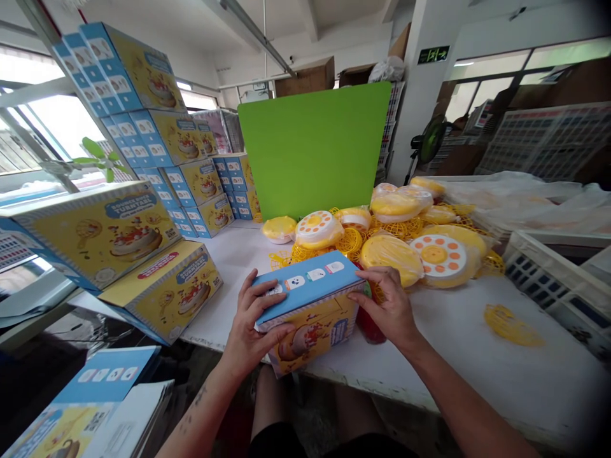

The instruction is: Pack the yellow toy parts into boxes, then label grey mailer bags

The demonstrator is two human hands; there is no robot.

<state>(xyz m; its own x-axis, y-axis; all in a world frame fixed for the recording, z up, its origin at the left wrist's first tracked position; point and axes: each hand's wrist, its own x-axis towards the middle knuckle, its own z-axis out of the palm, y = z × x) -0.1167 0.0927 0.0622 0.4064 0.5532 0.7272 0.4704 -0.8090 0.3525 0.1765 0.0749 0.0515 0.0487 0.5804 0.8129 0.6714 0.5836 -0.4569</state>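
A blue and yellow printed cardboard box (305, 289) stands at the table's front edge, its blue side with small picture labels facing up. My left hand (248, 321) grips its left end, fingers across the blue panel and thumb on the yellow front. At the other end, my right hand (389, 306) has its thumb and fingers closed on the upper right corner, where the panel meets the front. Partly hidden behind that corner is a red container (371, 327). Just past the box lie yellow netting pieces (351, 242) and a yellow and white round toy part (319, 229) wrapped in plastic.
Matching boxes (160, 137) are stacked high on the left. More bagged round parts (438, 257) are heaped at the back right, before a green panel (315, 149). A white crate (548, 280) is at the right; flat cartons (90, 407) lie at lower left.
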